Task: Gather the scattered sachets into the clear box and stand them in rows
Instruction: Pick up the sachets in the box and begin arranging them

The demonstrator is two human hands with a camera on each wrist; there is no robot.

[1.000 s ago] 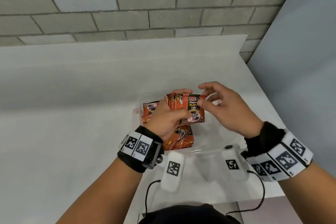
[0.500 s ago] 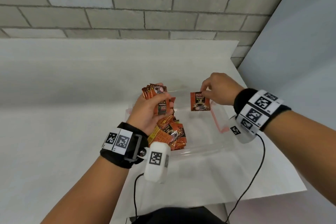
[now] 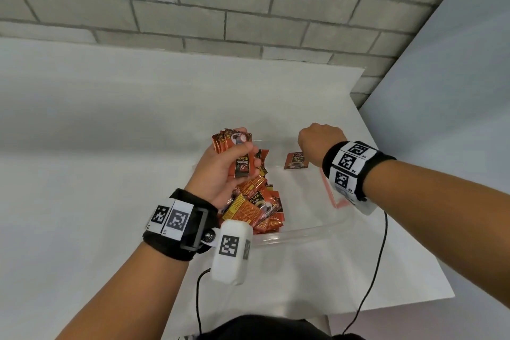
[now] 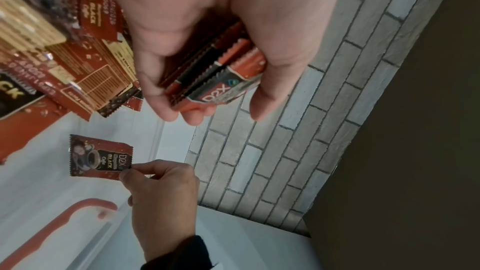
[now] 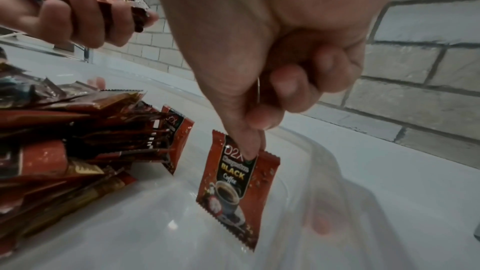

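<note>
A: Right hand [image 3: 320, 143] pinching a single sachet [image 3: 296, 160] by its top edge, thumb and forefinger [image 5: 249, 140] closing on the printed face, other fingers curling in behind. Hanging upright inside the clear box [image 3: 303, 232], toward its far right side, lower edge close to the floor; touching it or not, hard telling from these views.

B: And the left hand [image 3: 220, 171]?

A: Gripping a bundle of sachets [image 3: 237, 146], fingers wrapping round the stack, thumb pressing across the front one. Holding it above the far left part of the box, serrated ends sticking up past the knuckles.

B: Anything lying loose?

A: Loose sachets [image 3: 256, 207] piling up in the left half of the box, tilting and overlapping, some face up, some showing the yellow printed back. Sitting just below the left hand, well apart from the single one on the right.

B: Box itself?

A: Resting on the white table [image 3: 96, 132] near the front right corner. Red latch [image 3: 335, 200] showing on its right side, just under the right wrist. Brick wall [image 3: 193, 8] running behind, grey panel standing to the right.

B: Wrists?

A: Wearing black bands with square printed markers, white camera pods hanging off each, cables trailing toward the body.
</note>
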